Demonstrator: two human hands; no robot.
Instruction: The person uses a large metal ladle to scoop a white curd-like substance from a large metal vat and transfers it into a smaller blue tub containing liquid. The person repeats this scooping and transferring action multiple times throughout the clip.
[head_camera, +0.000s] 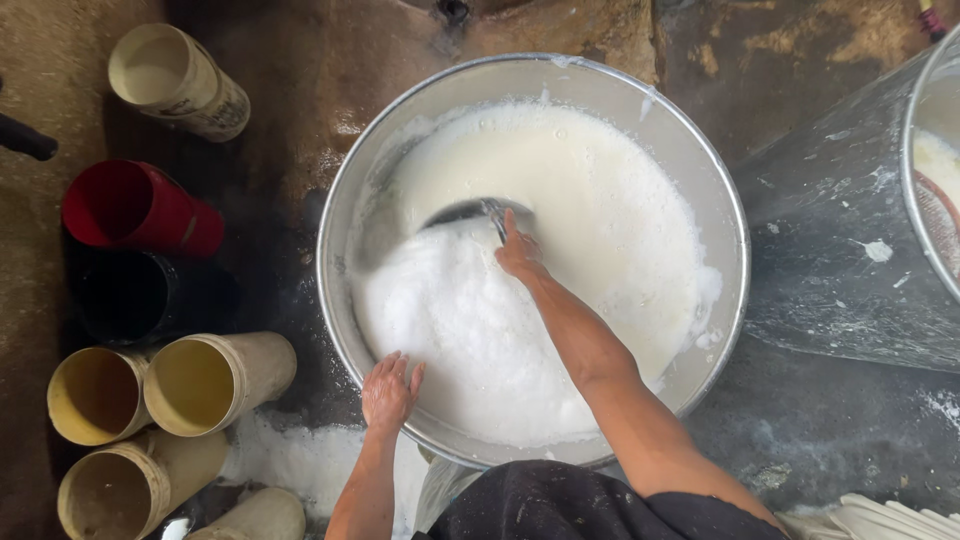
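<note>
Right hand closed around the handle of a dark metal scoop, arm reaching forward over the middle of the large round steel basin. The scoop's bowl lies just beyond and to the left of the knuckles, its long axis running left to right, partly sunk in white frothy liquid. Left hand, fingers spread flat, presses on the near rim of the basin beside a mound of white foam. The right hand is the nearer to the scoop; the left rests well apart from it. On the wet dark floor to the left lie cream plastic cylinders, a red one and a black one. A second steel vessel stands at right.
</note>
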